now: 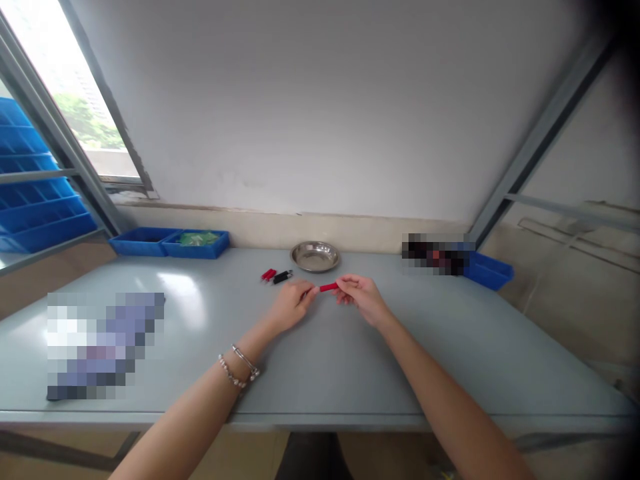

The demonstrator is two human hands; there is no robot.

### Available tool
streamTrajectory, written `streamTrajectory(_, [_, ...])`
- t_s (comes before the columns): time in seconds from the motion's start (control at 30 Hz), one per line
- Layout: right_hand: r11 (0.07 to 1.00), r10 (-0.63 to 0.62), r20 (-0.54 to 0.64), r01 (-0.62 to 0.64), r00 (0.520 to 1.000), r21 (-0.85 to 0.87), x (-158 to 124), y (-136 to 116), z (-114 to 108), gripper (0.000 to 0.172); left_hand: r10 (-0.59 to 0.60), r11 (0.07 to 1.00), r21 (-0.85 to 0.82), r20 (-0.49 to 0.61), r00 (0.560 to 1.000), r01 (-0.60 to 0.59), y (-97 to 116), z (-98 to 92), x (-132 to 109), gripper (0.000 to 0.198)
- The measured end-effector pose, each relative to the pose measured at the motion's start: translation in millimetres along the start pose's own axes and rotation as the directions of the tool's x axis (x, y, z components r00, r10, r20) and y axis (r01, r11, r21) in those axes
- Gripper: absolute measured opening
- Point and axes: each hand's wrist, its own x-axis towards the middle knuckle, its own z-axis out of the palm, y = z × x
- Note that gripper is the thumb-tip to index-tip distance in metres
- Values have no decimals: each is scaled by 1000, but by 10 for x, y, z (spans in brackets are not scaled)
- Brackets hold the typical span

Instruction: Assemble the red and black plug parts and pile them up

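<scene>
Between my two hands, just above the table, is a slim red stick-like piece [329, 287]; it is too small to tell its exact kind. The fingertips of my left hand [294, 303] are closed at its left end. At the other end, the thumb and forefinger of my right hand [364, 298] pinch it, with the remaining fingers curled below. Left of and beyond my left hand lie a few small red pieces [269, 275] with metal tips. Black pieces [283, 277] with metal ends lie right beside them. A round steel dish [315, 257] stands just behind my hands.
Two blue bins [197, 245] stand at the back left, one with green bagged items [199, 238]. Another blue bin [487, 269] sits at the right, beside a blurred dark object [435, 255]. A blurred bluish object [117, 343] lies at the left of the grey table [350, 373].
</scene>
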Motion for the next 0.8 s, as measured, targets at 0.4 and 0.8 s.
streamTrajectory(0.4, [991,-100,49,104,994,-83,11,14,-30,26,-72,996,-43,5,997,72,-12,-15,-1,39])
streamTrajectory(0.8, [997,16,60,-12,998,-73,3,-2,-22,33,-40,999,-10,14,999,40,-36,12,-6,37])
